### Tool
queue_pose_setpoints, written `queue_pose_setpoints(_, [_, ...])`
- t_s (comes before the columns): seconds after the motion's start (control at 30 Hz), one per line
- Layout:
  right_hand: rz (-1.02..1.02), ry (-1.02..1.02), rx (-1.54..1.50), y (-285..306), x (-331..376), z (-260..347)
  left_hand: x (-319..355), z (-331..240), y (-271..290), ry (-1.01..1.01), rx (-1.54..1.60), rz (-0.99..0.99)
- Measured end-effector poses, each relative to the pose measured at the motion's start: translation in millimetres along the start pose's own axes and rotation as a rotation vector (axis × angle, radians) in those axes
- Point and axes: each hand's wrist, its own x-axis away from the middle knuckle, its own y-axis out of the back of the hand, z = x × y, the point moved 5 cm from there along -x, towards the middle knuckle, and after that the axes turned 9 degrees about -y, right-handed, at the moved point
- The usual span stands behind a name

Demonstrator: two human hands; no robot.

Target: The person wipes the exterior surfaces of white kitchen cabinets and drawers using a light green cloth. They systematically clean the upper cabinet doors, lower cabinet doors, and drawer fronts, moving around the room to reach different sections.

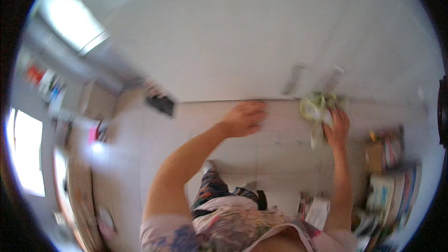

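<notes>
Pale yellow-green bundle (316, 107), maybe crumpled plastic or tape, blurred, sits at the wall-floor line up right, held against it by the right hand (337, 128); grip closed around its lower part, a strip trailing down. Left hand (245, 117) lies knuckles-up on the floor tile just beside the wall base, well apart from the bundle; can't tell if its fingers pinch anything.

Doing it well, my read: keep the left hand braced flat for balance, hold the bundle firm near its middle so the loose strip doesn't snag, move slowly since the reach is long.

Floor (261, 149): light tiles, small specks. Wall (233, 42): plain white, two grey smudges near the bundle. Dark object (161, 103) at the wall base, left. Stacked colourful books or boxes (392, 182) at right. Bright window (25, 154) far left.
</notes>
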Motion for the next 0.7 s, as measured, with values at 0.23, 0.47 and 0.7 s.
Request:
queue_pose_setpoints(0.23, [-0.268, -0.500, 0.161, 18, -46, -171, -37, 4, 5, 0.032, -0.053, 0.116])
queue_pose_setpoints(0.47, [-0.156, -0.144, 0.059, -3, 0, 37, -19, -2, 16, 0.047, -0.084, 0.144])
queue_pose_setpoints(0.7, [0.024, -0.012, -0.049, 2, 1, 42, -15, 4, 19, 0.057, -0.074, 0.161])
